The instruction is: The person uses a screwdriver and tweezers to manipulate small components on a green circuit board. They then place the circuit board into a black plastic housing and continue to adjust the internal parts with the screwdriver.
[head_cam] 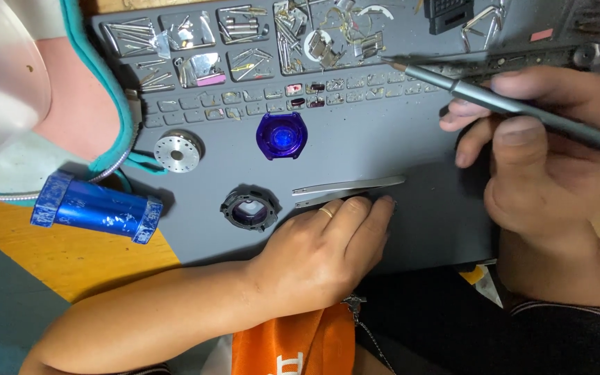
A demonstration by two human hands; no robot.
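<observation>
left hand (328, 246): flat on the grey mat (383, 139), fingers loose – fingertips touching the tweezers (348, 191)
right hand (543, 160): closed round a slim grey screwdriver (515, 107)
watch case (248, 209): black – just left of the tweezers

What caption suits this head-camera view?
Right hand holds a grey screwdriver; left hand touches tweezers on a grey mat.

Grey mat (383, 142) on orange counter (71, 260), on the mat tweezers (348, 186), black ring (248, 209), purple case (281, 135), metal disc (178, 151), blue cylinder (96, 207) at its edge
</observation>
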